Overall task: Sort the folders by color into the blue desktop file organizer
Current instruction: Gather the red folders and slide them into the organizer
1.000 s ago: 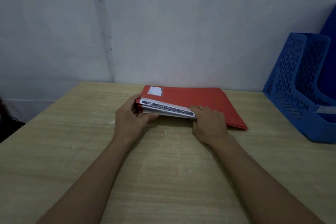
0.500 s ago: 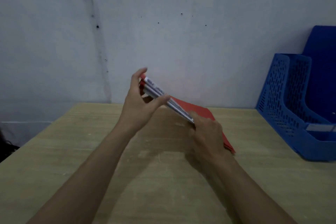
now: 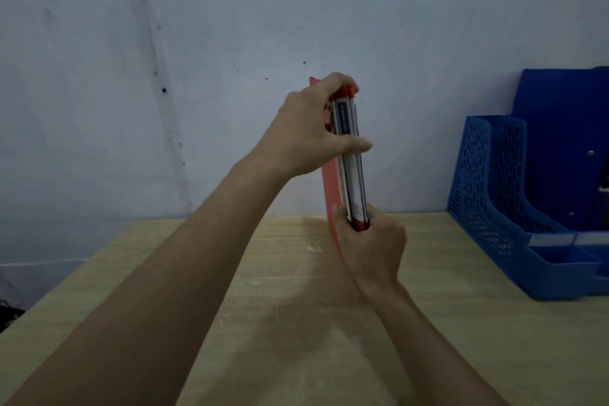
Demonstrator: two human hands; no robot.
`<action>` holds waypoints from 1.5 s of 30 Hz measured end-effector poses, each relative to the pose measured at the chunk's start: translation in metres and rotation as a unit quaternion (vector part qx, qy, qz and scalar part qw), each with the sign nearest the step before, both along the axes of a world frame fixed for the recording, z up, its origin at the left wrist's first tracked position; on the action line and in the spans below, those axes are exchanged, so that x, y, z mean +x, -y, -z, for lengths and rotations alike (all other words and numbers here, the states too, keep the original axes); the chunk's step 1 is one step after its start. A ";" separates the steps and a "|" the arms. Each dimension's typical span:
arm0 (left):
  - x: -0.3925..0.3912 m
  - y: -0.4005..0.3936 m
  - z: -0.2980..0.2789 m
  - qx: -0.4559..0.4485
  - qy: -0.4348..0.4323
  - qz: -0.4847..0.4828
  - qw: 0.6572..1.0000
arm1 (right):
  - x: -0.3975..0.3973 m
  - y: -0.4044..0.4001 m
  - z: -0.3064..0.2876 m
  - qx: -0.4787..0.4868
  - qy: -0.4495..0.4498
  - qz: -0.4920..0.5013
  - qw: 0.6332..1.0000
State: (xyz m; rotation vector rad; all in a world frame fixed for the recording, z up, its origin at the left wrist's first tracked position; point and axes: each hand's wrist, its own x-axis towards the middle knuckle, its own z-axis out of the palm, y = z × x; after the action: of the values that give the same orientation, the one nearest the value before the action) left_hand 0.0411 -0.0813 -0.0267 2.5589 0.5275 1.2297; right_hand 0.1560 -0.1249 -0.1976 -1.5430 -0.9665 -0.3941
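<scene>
A stack of red folders [image 3: 352, 181] with white and dark spine strips stands upright on edge above the wooden table, spines facing me. My left hand [image 3: 309, 132] grips the stack near its top, thumb across the spines. My right hand [image 3: 370, 241] holds its lower end. One red cover [image 3: 331, 194] splays out to the left. The blue desktop file organizer [image 3: 487, 194] stands at the right by the wall, its perforated compartments open toward me.
The wooden table [image 3: 263, 323] runs up to a pale wall [image 3: 197, 76]. Its left edge slants down at the lower left. A taller solid blue panel [image 3: 560, 128] rises behind the organizer's perforated dividers.
The folder stack lay flat on the table a second ago. Both hands lifted its left end and turned it upright, off the table surface.
</scene>
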 end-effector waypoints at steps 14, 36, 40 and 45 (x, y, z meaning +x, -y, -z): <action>0.049 0.011 0.022 -0.022 -0.015 0.034 0.999 | 0.046 0.000 -0.021 -0.014 0.051 0.000 0.999; 0.176 0.030 0.083 -0.630 0.106 0.163 0.752 | 0.133 0.072 -0.148 0.130 0.133 0.032 0.982; 0.207 0.044 0.067 -0.631 0.129 0.217 0.734 | 0.152 0.095 -0.165 0.157 0.151 0.065 0.974; 0.251 0.057 0.049 -0.608 0.133 0.282 0.730 | 0.182 0.122 -0.180 0.169 0.164 0.099 0.967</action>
State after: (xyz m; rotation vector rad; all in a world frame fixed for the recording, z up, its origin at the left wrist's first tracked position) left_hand 0.2924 -0.1384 -0.0760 1.2145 0.2700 0.6070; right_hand 0.3375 -0.2472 -0.0179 -1.2840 -0.9395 -0.9315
